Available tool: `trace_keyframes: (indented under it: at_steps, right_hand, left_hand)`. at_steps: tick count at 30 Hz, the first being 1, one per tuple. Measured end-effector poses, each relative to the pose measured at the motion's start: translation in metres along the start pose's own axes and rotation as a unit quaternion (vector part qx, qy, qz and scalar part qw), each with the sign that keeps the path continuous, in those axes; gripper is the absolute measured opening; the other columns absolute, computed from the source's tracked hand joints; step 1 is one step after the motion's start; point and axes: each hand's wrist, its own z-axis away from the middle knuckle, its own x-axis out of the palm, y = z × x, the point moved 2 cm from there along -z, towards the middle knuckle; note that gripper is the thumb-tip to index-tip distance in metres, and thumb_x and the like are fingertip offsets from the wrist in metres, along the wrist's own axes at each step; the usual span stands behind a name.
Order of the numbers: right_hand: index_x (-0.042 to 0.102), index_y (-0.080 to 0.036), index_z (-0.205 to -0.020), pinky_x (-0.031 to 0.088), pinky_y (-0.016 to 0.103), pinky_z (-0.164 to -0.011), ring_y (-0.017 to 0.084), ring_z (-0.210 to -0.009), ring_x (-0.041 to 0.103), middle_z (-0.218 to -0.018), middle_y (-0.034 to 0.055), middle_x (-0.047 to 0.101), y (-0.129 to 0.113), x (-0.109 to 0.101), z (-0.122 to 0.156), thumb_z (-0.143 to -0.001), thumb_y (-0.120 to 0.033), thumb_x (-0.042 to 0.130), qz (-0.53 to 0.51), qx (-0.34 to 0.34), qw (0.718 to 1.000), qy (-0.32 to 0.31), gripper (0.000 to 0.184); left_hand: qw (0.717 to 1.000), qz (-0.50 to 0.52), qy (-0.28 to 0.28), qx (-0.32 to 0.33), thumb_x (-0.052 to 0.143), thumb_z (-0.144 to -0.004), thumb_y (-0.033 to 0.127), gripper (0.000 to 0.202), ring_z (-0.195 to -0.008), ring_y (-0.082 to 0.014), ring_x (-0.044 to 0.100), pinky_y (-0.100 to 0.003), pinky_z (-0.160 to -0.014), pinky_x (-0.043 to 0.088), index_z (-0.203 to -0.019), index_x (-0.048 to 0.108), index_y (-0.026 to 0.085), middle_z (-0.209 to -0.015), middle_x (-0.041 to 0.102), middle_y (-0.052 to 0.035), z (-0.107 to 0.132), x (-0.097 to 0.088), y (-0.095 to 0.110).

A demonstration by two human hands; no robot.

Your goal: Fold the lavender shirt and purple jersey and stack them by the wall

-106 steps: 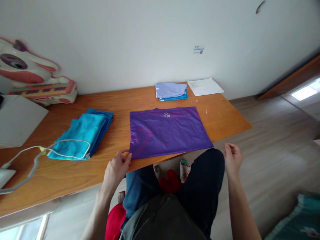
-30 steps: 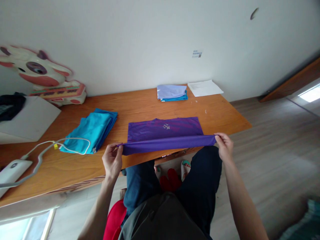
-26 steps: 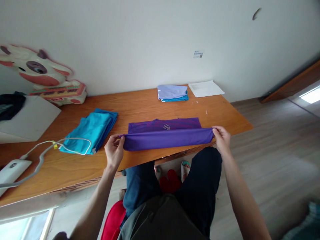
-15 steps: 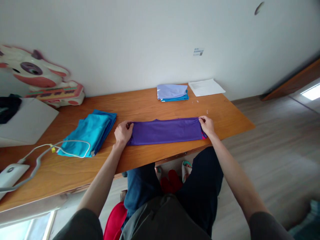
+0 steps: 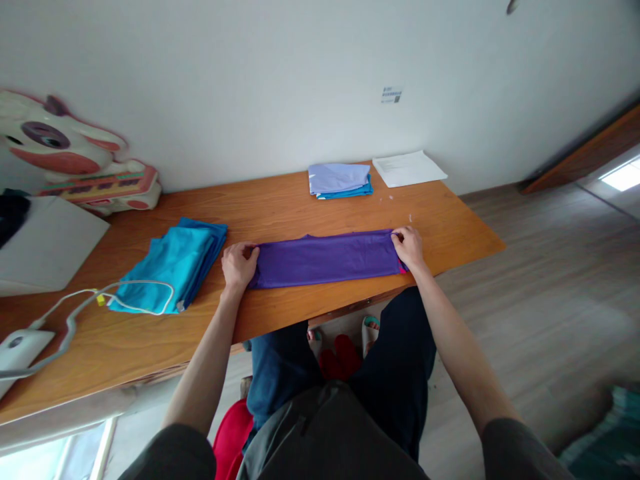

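A purple garment [image 5: 325,259] lies folded into a long narrow strip on the wooden desk [image 5: 280,213], close to its front edge. My left hand [image 5: 238,265] rests on the strip's left end, fingers curled over the cloth. My right hand [image 5: 410,247] grips the right end, fingers pinched on the fabric. Both forearms reach out over my lap.
A stack of folded turquoise cloth [image 5: 173,263] lies left of the strip, a white cable [image 5: 125,297] draped over it. A smaller folded lilac and blue pile [image 5: 340,180] and white paper [image 5: 407,168] sit by the wall. A toy keyboard [image 5: 95,187] and white board [image 5: 45,243] stand left.
Both hands lifted the garment's near edge, carried it away from me and laid it over the far half. The cloth now lies flat as a narrow strip with my hands on its ends.
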Motion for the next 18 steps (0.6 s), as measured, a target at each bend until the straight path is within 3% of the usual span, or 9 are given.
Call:
trace_keyframes:
  at_steps: [3,11,18]
  right_hand:
    - [0.074,-0.026,-0.099,0.047,0.054,-0.110,0.033,-0.115,0.066,-0.119,0.0121,0.077,-0.0016,-0.0013,0.0002,-0.098,-0.036,0.059,-0.025,0.000,1.000,0.001,0.018]
    - [0.075,-0.026,-0.098,0.050,0.051,-0.104,0.032,-0.108,0.067,-0.109,0.0120,0.077,0.0000,-0.0032,0.0007,-0.097,-0.040,0.060,-0.030,0.013,0.999,0.011,0.021]
    - [0.073,-0.026,-0.094,0.049,0.054,-0.103,0.032,-0.101,0.067,-0.102,0.0103,0.076,0.0025,-0.0014,0.0013,-0.088,-0.028,0.060,-0.002,0.040,0.999,0.014,0.014]
  left_hand:
    - [1.000,-0.004,0.008,-0.002,0.061,-0.096,0.041,0.026,-0.111,-0.0334,0.065,-0.047,-0.105,0.047,-0.106,0.074,0.021,-0.110,0.076,-0.0127,0.0008,-0.0005,-0.0019]
    - [0.999,-0.010,0.021,-0.023,0.060,-0.096,0.041,0.026,-0.111,-0.0334,0.066,-0.045,-0.100,0.049,-0.108,0.073,0.022,-0.108,0.076,-0.0120,0.0008,0.0019,-0.0076]
    - [0.998,0.021,0.023,-0.060,0.064,-0.095,0.046,0.030,-0.102,-0.0302,0.071,-0.041,-0.093,0.053,-0.110,0.073,0.021,-0.109,0.077,-0.0121,0.0021,-0.0010,-0.0043]
